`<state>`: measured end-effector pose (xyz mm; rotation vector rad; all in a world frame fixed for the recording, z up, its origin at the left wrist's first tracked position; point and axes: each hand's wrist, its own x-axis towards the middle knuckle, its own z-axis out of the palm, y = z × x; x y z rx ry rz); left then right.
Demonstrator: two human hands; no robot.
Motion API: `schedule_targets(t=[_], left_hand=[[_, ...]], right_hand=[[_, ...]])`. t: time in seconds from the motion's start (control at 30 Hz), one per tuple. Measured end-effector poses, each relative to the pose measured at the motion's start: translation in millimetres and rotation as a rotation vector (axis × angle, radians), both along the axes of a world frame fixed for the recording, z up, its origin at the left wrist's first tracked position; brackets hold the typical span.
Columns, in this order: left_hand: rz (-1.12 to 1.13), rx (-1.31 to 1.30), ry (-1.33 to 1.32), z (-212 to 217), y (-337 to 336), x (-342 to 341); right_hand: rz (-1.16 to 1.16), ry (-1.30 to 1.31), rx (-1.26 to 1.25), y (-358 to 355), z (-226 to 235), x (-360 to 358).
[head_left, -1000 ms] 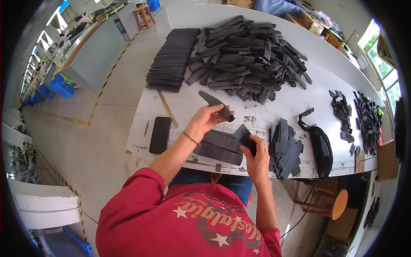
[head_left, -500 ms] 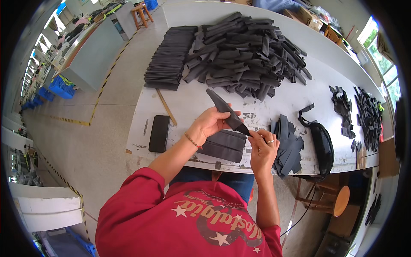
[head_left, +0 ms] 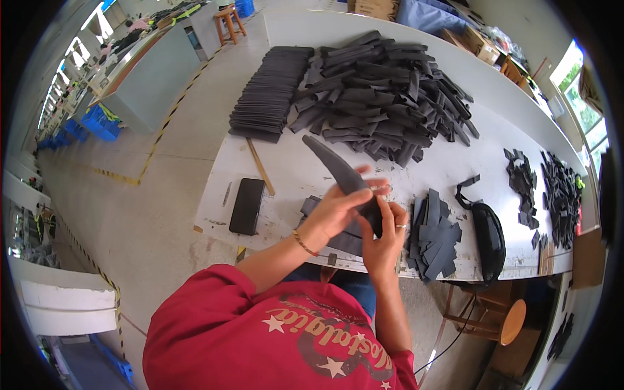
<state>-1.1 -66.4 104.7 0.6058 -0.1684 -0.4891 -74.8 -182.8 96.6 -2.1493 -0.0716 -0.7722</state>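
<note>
My left hand and my right hand both grip a long curved dark grey strip above the near edge of the white table. The strip's free end points up and away to the left. Under my hands lies a low stack of flat dark pieces. Just right of my right hand sits a small heap of dark cut pieces.
A large pile of dark strips fills the far middle of the table, with a neat row of stacked flat pieces to its left. A black phone, a wooden stick, a black pouch and more scraps lie around. A stool stands below.
My left hand has lifted a strip from the table and brought it toward me; my right hand has come up from the stack and now grips the strip's lower end.
</note>
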Motion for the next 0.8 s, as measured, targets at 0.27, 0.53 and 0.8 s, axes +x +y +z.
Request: schedule_targets(t=[0.27,0.53,0.8], left_hand=[[0.007,0.047,-0.05,-21,-18,-12],[0.092,-0.011,0.038,-11,-6,-5],[0.003,0.02,0.123,-24,-17,-18]], right_hand=[[0.026,-0.004,-0.15,-3,-17,-8],[0.046,0.029,-0.152,-9,-10,-17],[0.114,0.077,-0.12,-11,-8,-10]])
